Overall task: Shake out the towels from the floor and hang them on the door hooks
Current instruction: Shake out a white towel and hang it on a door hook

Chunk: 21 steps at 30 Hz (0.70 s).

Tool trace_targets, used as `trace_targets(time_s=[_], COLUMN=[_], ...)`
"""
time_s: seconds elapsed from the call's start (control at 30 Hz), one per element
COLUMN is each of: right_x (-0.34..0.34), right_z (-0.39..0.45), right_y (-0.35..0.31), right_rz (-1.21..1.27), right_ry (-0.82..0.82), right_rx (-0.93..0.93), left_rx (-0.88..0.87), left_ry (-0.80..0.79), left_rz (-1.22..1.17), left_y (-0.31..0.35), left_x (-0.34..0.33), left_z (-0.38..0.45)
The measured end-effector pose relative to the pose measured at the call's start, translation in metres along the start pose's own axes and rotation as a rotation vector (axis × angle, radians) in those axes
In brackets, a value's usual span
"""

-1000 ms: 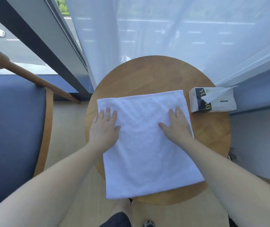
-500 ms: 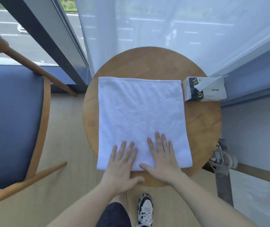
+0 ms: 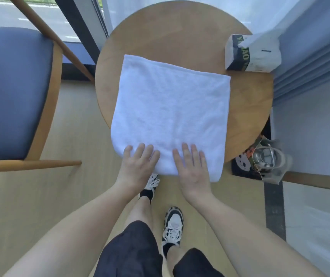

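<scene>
My grip is spread on both sides: my left hand [image 3: 139,166] and my right hand [image 3: 193,168] lie flat, fingers straight, palms down on the near edge of the white towel [image 3: 170,110], pinching nothing.

In the head view, the only one I have, the towel sits folded into a neat rectangle on the round wooden surface [image 3: 180,33]. Its far edge lies about mid-surface and its near part hangs over the near edge, right where my hands press. A tissue pack [image 3: 252,54] stands at the far right edge of the surface, just beside the towel's far right corner but not touching it. A blue-seated chair [image 3: 14,92] stands to the left on the floor, and a clear bag [image 3: 268,158] sits on the floor under the right edge.

As for progress, I judge the towel is already off the floor, but it is folded flat here instead of hanging. No door and no hooks show, nor any other towel on the visible floor. So the hanging looks undone; whether more towels wait elsewhere I cannot tell.
</scene>
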State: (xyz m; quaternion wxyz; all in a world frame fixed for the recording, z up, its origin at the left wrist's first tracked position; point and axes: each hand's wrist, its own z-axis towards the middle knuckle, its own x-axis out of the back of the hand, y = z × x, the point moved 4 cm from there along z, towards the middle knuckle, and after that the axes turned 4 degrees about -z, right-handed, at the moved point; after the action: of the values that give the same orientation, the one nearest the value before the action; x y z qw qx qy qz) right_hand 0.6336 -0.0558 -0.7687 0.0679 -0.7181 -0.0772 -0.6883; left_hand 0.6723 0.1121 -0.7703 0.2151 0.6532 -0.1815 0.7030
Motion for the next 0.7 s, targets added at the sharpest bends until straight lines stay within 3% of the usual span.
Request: trace_targets(time_s=[0.13, 0.23, 0.33, 0.5, 0.7], right_x=[0.022, 0.066, 0.117, 0.217, 0.355], right_z=[-0.034, -0.052, -0.062, -0.038, 0.001], right_y=[0.007, 0.012, 0.007, -0.014, -0.089], right_rz=[0.092, 0.173, 0.058, 0.172, 0.234], right_ry=[-0.009, -0.144, -0.286, -0.217, -0.011], right_rx=[-0.055, -0.113, -0.111, -0.061, 0.114], left_rx=[0.040, 0.082, 0.130, 0.222, 0.406], left_ry=[-0.091, -0.151, -0.220, -0.243, -0.028], left_rz=[-0.083, -0.134, -0.095, -0.020, 0.020], left_y=[0.018, 0.034, 0.038, 0.015, -0.055], left_x=[0.032, 0.072, 0.117, 0.219, 0.368], left_z=[-0.022, -0.042, -0.056, -0.065, -0.104])
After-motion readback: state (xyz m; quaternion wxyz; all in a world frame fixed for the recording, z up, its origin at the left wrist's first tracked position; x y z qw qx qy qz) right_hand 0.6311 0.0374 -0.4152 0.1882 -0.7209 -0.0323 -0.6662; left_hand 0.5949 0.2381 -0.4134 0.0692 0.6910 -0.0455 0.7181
